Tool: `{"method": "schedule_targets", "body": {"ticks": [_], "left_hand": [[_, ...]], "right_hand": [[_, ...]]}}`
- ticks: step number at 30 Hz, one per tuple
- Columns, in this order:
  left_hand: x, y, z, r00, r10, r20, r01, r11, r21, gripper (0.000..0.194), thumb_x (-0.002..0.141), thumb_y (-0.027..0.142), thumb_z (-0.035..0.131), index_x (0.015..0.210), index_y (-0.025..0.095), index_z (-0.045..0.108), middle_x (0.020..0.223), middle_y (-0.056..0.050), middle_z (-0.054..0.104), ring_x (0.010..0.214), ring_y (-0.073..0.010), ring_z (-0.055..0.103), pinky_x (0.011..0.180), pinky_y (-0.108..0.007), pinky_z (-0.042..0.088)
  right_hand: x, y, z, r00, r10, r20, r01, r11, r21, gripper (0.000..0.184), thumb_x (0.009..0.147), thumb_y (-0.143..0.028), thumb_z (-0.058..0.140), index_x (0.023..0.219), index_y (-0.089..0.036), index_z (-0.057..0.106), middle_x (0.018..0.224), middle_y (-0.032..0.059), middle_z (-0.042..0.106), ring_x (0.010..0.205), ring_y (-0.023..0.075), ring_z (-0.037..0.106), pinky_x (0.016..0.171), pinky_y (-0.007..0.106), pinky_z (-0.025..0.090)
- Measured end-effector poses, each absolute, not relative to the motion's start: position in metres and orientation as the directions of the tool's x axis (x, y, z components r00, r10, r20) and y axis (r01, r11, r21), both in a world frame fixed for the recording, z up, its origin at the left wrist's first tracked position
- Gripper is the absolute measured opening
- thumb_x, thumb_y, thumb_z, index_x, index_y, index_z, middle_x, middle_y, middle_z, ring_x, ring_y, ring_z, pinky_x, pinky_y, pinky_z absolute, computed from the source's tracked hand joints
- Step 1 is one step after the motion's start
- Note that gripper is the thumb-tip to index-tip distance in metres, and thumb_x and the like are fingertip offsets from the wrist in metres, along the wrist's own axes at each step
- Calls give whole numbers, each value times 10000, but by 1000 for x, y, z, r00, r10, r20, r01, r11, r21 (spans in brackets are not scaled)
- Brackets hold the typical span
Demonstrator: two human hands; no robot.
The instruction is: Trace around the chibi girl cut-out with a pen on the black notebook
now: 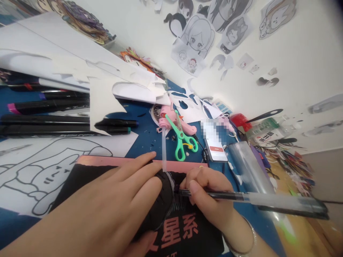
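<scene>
My left hand (115, 203) lies flat with its fingers stretched out, pressing on a dark cut-out piece (166, 192) with a pale edge. That piece rests on a black board (209, 232) with a pink border and pink printed characters. My right hand (209, 192) is closed around a pen (268, 200) with a clear barrel, its tip end pointing left toward the cut-out's edge. Just beyond my left fingertips, a clear glue stick (164, 150) sticks out from a pink glue gun (167, 119). Green scissors (180, 134) lie open beside it.
Several black markers (64, 121) and cut white paper (102, 96) lie at the left, above a line drawing (48, 175). A lit phone (215, 141) lies right of the scissors, near a clear roll (249, 167). Cut-out drawings (197, 35) hang on the wall.
</scene>
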State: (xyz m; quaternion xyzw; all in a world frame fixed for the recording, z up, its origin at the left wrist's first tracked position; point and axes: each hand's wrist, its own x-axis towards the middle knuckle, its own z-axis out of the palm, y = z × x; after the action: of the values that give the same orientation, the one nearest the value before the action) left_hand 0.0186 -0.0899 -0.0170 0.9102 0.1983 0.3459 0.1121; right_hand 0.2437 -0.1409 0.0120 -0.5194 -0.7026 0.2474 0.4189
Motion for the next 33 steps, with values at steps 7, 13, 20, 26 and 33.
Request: {"method": "schedule_targets", "body": {"ticks": [7, 13, 20, 26, 33], "left_hand": [[21, -89, -17, 688, 397, 607, 275, -917, 289, 229, 890, 163, 498, 1058, 303, 565, 967, 23, 769, 1145, -224, 730, 1350, -325, 175], [18, -92, -17, 630, 444, 638, 329, -896, 299, 223, 896, 193, 507, 1094, 295, 490, 1013, -15, 754, 1055, -300, 746, 953, -411, 540], [21, -88, -17, 645, 416, 641, 294, -909, 295, 199, 880, 170, 509, 1028, 302, 529, 934, 0, 711, 985, -280, 729, 992, -391, 541], [18, -90, -20, 688, 344, 639, 272, -939, 211, 166, 891, 164, 524, 933, 291, 621, 961, -4, 705, 1147, -280, 702, 1304, -420, 317], [19, -96, -25, 620, 467, 631, 333, -884, 327, 360, 854, 159, 511, 1202, 249, 529, 1214, -51, 754, 1274, -270, 677, 1257, -356, 394]], "right_hand": [[242, -140, 9, -65, 936, 347, 545, 325, -773, 350, 925, -142, 551, 653, -258, 363, 539, -60, 499, 464, 122, 513, 492, 256, 481], [243, -139, 12, -84, 941, 327, 544, 318, -777, 360, 924, -137, 545, 661, -261, 334, 534, -60, 491, 457, 121, 507, 467, 248, 436], [243, -138, 11, -59, 932, 357, 534, 332, -778, 340, 906, -114, 579, 655, -248, 392, 551, -66, 504, 475, 116, 509, 485, 246, 433], [241, -137, 12, -32, 938, 346, 519, 311, -796, 339, 892, -99, 585, 653, -241, 391, 556, -74, 514, 475, 104, 521, 489, 226, 435], [243, -138, 11, -18, 937, 349, 536, 303, -788, 335, 896, -116, 588, 653, -243, 395, 532, -71, 537, 475, 123, 573, 497, 233, 466]]}}
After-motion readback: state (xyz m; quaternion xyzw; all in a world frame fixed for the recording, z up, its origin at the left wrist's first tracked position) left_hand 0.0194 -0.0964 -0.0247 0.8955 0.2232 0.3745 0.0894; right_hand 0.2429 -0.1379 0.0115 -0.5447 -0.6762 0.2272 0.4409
